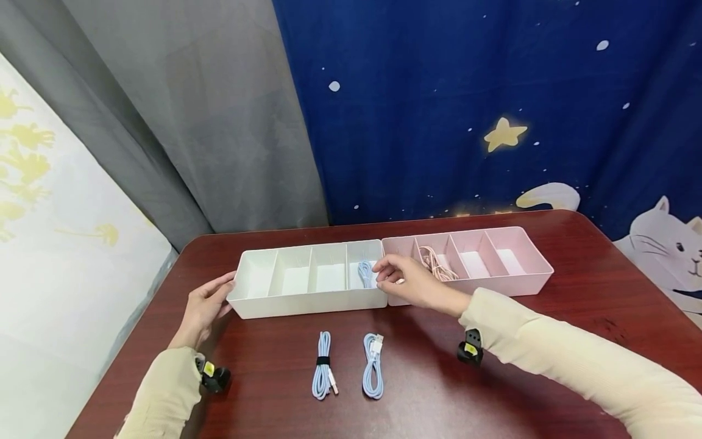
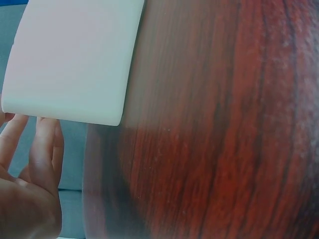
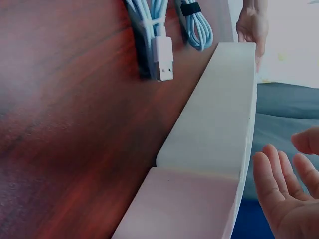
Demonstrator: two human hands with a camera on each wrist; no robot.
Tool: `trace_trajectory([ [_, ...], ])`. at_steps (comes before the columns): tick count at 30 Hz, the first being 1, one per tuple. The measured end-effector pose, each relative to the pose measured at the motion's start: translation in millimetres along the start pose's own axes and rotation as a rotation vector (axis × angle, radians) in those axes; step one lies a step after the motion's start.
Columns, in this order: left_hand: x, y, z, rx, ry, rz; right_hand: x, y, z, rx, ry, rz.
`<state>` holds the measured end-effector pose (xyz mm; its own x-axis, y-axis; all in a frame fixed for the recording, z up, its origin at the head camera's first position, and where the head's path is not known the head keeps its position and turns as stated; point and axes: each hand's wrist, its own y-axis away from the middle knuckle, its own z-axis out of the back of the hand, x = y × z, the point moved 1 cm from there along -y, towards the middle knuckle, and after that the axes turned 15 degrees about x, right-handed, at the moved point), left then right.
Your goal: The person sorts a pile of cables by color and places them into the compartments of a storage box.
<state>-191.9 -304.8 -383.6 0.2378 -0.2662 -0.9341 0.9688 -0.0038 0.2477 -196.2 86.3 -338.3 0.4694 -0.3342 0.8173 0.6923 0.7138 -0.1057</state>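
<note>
Working at a shiny red-brown table [image 1: 455,396], with a grey curtain [image 1: 219,110] and a blue curtain [image 1: 417,110] behind it and a white cloth [image 1: 71,256] off to the left. Seeing a long white box [image 1: 312,305] and a long pink box [image 1: 493,285] end to end, touching. Finding a pink cable [image 1: 436,265] in the pink box, in the second part from the left. Hiding some of that box's left end with the right hand [image 1: 406,279].

Finding a blue cable [image 1: 364,273] in the white box, in the part next to the pink box. Seeing a banded cable [image 1: 320,379] and a tied cable [image 1: 370,364], both blue, side by side on the table in front.

Touching the white box's left end with the left hand [image 1: 205,303], using nearly straight fingers [image 2: 44,154]. Holding the right hand over the join of the boxes, near the blue cable, with loosely bent fingers and an empty gap before the thumb.

From the head, looking down into the boxes. From the right wrist, seeing their outside walls instead, and spotting the tied cable's metal-ended plug [image 3: 163,55] up close.
</note>
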Motion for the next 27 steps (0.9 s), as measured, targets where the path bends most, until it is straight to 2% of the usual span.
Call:
trace_trajectory([
  [5,-1.5,0.3,-0.1,-0.006,-0.019,0.004,-2.0,8.3,-5.8,0.054,-0.044,0.013],
  [13,0.1,0.0,-1.3,-0.008,-0.008,-0.002,-5.0,20.0,-19.2,0.130,-0.085,-0.012],
  [22,-0.1,-0.2,-2.0,-0.018,-0.022,-0.004,-16.6,29.8,-34.4,0.158,-0.101,0.018],
  [27,0.5,-0.6,-1.9,-0.019,-0.008,-0.003,-20.1,33.3,-41.1,0.179,-0.088,0.008],
])
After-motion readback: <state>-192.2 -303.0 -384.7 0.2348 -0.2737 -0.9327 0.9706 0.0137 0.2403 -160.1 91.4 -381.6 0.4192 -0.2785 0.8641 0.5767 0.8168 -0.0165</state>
